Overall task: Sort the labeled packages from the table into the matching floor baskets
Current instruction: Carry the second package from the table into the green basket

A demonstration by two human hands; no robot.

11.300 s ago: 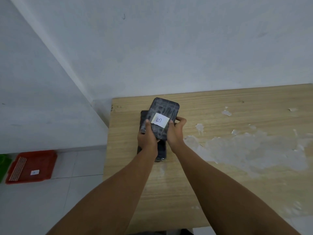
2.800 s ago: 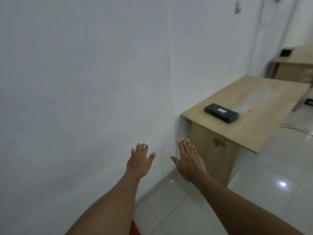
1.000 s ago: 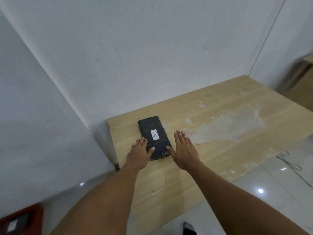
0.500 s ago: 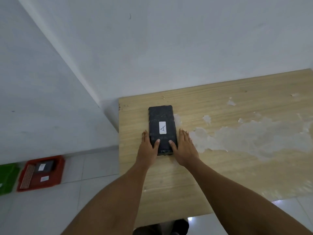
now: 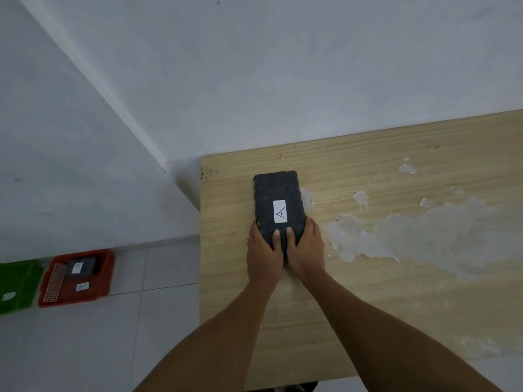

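A black wrapped package [image 5: 276,193] with a white label marked "A" lies flat on the wooden table [image 5: 396,292], near its back left corner. My left hand [image 5: 263,256] grips the package's near left end, thumb on top. My right hand [image 5: 304,250] grips the near right end, thumb on top as well. On the floor to the left stands a red basket [image 5: 104,275] holding a dark labeled package [image 5: 80,265]. A green basket [image 5: 19,281] with a white label sits beside it at the frame's left edge.
White walls meet in a corner behind the table's left end. Pale tiled floor lies between the table's left edge and the baskets. A large patch of worn, peeling surface [image 5: 410,236] spreads across the tabletop to the right of the package.
Both hands have slid in from beside the package and closed around its near end. The view has dipped, bringing the red and green baskets further into sight.
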